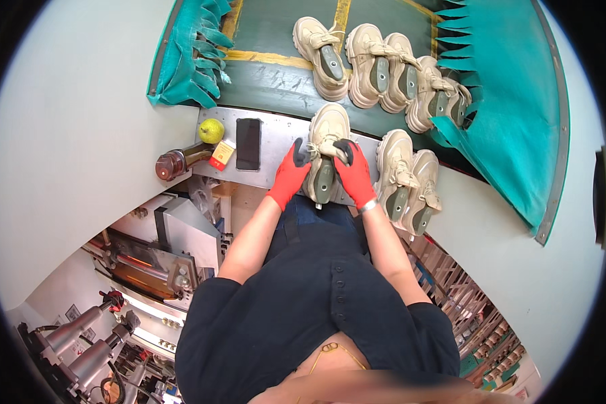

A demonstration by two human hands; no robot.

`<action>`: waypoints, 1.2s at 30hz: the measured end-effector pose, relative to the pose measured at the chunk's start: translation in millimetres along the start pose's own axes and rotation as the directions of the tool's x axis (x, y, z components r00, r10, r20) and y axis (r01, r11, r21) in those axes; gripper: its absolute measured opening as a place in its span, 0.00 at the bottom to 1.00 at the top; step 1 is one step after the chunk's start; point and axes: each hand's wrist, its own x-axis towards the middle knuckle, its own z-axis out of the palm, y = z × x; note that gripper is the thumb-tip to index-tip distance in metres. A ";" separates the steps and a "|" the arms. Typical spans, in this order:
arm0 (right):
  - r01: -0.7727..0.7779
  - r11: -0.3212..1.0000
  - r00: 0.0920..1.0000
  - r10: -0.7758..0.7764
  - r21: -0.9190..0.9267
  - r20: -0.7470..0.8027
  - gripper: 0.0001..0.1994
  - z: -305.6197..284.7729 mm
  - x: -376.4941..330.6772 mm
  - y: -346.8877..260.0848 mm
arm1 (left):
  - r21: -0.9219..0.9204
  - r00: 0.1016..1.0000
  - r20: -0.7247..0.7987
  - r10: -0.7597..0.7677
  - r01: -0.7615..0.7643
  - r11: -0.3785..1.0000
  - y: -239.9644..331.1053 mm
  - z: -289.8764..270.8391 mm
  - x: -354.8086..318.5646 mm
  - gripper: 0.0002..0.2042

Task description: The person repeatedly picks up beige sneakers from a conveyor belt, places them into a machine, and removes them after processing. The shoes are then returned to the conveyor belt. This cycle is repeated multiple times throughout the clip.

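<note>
A beige chunky-soled sneaker (330,123) stands in front of me on the metal ledge, toe pointing away, with a grey-green shoe last (322,178) in its opening. My left hand (291,173), in a red glove with dark fingertips, is closed at the left side of the lacing. My right hand (355,172), gloved alike, pinches the lace area from the right. The fingertips partly hide the laces. Just right of my right hand, two more beige sneakers, a nearer one (395,156) and an outer one (424,180), stand with lasts inside.
Several beige sneakers (367,60) with lasts stand on the green conveyor belt (269,77), between teal fringed curtains (512,101). On the metal ledge (279,138) lie a black phone (248,145), a green pear (211,130), a small yellow-red box (222,155) and a brown bottle (173,165).
</note>
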 end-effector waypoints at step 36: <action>0.017 0.994 0.999 -0.021 -0.111 -0.036 0.52 54.3 -59.2 23.5 | -0.461 0.957 -0.290 -0.015 -0.125 0.879 -76.4 6.6 -196.5 0.26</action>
